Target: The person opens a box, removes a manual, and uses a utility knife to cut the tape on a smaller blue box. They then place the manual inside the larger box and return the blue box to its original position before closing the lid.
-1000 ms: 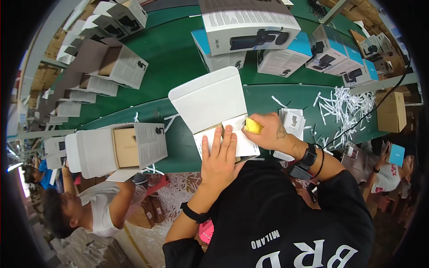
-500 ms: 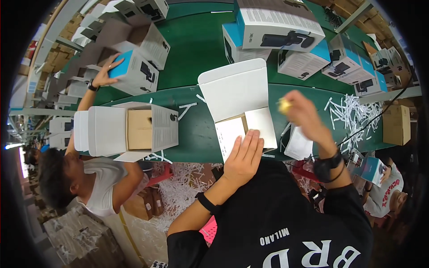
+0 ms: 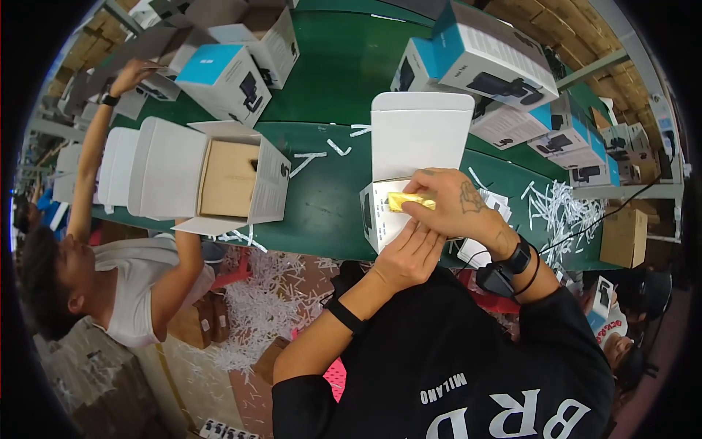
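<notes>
In front of me stands a white carton, its lid raised on the far side. My right hand is closed on a small flat yellow tool, held over the carton's opening; its exact kind is unclear. My left hand is against the carton's near edge with its fingers pressed together. Its fingertips meet my right hand, which partly covers them. The inside of the carton is mostly hidden by both hands. White slips lie just right of the carton.
To the left, an open carton shows a brown inner box. Blue-topped cartons are stacked at the back right. Paper strips are heaped on the green table. At left a co-worker reaches toward other cartons.
My right hand has swung left with the yellow tool, from beside the carton to over it. My left hand has slid to the near edge. The co-worker's hand has left a blue-topped carton.
</notes>
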Demonstrator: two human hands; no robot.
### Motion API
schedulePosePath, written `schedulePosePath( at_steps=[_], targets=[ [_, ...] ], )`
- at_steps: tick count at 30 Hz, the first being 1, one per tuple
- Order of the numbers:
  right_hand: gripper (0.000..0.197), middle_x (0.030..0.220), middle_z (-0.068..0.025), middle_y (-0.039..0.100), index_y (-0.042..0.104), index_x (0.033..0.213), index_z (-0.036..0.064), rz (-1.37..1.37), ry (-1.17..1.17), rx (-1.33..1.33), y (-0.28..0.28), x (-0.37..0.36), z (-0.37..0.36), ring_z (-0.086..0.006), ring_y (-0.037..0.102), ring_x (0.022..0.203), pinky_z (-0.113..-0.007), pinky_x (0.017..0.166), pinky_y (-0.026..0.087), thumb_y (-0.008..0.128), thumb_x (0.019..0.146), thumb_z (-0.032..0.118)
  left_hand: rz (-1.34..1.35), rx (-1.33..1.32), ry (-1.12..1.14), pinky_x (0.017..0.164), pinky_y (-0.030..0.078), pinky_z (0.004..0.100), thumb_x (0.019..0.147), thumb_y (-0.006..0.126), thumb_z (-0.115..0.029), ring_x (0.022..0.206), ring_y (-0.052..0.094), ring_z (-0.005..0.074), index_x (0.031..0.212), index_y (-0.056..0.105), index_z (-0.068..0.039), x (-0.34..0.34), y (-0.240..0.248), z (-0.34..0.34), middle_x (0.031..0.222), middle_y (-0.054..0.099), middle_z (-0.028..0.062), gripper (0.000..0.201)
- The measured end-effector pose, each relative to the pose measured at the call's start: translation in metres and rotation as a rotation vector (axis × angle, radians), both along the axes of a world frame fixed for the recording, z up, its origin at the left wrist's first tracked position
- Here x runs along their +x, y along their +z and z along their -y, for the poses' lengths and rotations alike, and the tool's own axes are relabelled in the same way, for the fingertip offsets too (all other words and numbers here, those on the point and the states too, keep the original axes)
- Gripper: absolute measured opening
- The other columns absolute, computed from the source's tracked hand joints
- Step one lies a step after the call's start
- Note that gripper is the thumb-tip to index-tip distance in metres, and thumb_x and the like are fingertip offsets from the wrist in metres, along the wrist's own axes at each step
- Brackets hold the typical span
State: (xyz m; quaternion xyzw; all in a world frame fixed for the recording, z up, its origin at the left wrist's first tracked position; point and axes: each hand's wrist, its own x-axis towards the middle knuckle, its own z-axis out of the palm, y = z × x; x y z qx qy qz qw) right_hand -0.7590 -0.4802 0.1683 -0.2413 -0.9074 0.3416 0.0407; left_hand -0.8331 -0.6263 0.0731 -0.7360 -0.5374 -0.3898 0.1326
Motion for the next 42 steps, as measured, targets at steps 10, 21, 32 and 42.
schedulePosePath(
  at_steps=[10,21,32,42],
  targets=[
    [0.028,0.088,-0.0149,0.07,0.068,0.095,0.0044,-0.105,-0.092,-0.054,-0.023,-0.02,0.021,-0.0342,0.069,0.077,-0.041,0.07,0.054,0.074,0.081,0.028,-0.019,0.011,-0.056,0.092,0.057,0.0402,0.082,0.066,-0.009,0.095,0.073,0.0284,0.1,0.076,0.0,-0.012,-0.004,0.0,0.099,0.075,0.014,0.023],
    [0.034,0.08,-0.0095,0.068,0.068,0.09,0.0037,-0.084,0.228,-0.117,-0.012,-0.044,0.035,-0.0238,0.068,0.071,-0.035,0.063,0.051,0.081,0.077,0.033,0.103,0.025,-0.099,0.098,0.055,0.0484,0.084,0.063,-0.009,0.107,0.071,0.0348,0.108,0.074,0.004,-0.018,-0.018,0.014,0.111,0.073,0.0197,0.03],
    [0.029,0.081,-0.0034,0.068,0.072,0.111,0.0029,-0.298,-0.654,-0.138,-0.057,0.094,-0.134,-0.0117,0.061,0.064,-0.027,0.057,0.045,0.068,0.096,0.028,-0.1,-0.049,-0.111,0.109,0.044,0.045,0.091,0.056,-0.012,0.126,0.062,0.0325,0.113,0.069,0.004,-0.026,0.008,0.008,0.13,0.066,0.0204,0.029],
    [0.019,0.085,-0.0063,0.066,0.075,0.093,0.0034,-0.321,-0.3,-0.024,0.024,0.069,0.022,-0.0161,0.061,0.066,-0.034,0.057,0.047,0.075,0.089,0.022,1.471,-0.684,-0.314,0.087,0.053,0.0319,0.095,0.07,-0.015,0.098,0.067,0.0174,0.119,0.066,0.002,-0.054,0.054,0.014,0.111,0.071,0.0102,0.03]
  ],
)
